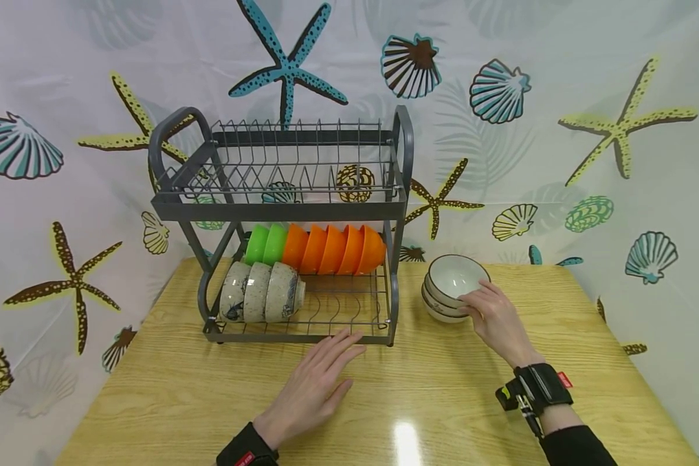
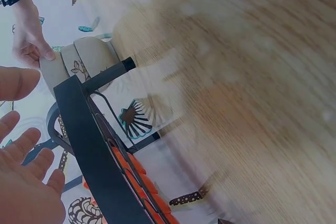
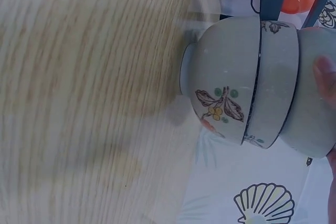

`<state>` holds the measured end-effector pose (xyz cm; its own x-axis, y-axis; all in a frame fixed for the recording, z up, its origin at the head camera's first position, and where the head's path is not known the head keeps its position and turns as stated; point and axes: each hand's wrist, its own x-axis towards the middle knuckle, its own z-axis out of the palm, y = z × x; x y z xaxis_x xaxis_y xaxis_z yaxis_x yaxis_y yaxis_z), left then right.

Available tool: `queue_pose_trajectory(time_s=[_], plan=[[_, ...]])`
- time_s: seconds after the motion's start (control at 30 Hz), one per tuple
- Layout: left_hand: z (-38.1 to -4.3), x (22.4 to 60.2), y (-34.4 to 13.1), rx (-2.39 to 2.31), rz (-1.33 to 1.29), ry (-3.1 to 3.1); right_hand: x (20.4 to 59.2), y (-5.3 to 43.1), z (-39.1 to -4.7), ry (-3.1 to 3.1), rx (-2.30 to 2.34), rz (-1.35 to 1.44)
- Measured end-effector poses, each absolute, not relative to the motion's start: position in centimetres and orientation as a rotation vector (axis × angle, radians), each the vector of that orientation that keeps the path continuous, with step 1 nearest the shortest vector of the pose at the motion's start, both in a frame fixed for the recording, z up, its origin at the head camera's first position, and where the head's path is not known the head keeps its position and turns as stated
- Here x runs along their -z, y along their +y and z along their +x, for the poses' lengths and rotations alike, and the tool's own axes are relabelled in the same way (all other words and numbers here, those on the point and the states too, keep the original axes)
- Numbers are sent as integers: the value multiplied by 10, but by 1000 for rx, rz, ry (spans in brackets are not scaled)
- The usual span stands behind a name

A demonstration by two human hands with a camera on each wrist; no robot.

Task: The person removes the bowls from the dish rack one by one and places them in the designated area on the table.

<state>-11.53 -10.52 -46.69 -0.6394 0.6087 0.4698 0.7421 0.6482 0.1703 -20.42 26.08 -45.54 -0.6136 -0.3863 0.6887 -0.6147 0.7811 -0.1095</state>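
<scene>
Right of the rack stands a stack of white bowls point(image 1: 455, 277) with dark rims, with leaf and berry prints on their sides point(image 3: 223, 82). My right hand point(image 1: 497, 321) pinches the top bowl point(image 3: 312, 98) at its right edge, the thumb against its outer side. That bowl sits slightly tilted in the ones below. My left hand point(image 1: 310, 386) is held palm down with fingers extended, its fingertips near the front rail of the grey dish rack point(image 1: 303, 338). Nothing is in that hand; its spread fingers also show in the left wrist view.
On the rack's lower tier, three speckled bowls point(image 1: 256, 294) stand on edge at the front left. Behind them are two green bowls point(image 1: 266, 244) and several orange bowls point(image 1: 332, 251). The upper tier point(image 1: 285, 171) has wire slots. A patterned cloth point(image 1: 530, 162) hangs behind the wooden table point(image 1: 169, 388).
</scene>
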Motion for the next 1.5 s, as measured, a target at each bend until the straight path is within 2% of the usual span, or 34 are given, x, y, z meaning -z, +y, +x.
queue_pose_trajectory(time_s=[0.7, 1.07, 1.5], plan=[[-114, 471, -104, 536, -1065, -2523, 463, 263, -207, -2451, -457, 719], [-113, 473, -104, 693, -985, -2569, 467, 262, -187, -2486, -522, 673], [-113, 471, -103, 944, -792, -2565, 466, 258, -157, -2586, -853, 560]])
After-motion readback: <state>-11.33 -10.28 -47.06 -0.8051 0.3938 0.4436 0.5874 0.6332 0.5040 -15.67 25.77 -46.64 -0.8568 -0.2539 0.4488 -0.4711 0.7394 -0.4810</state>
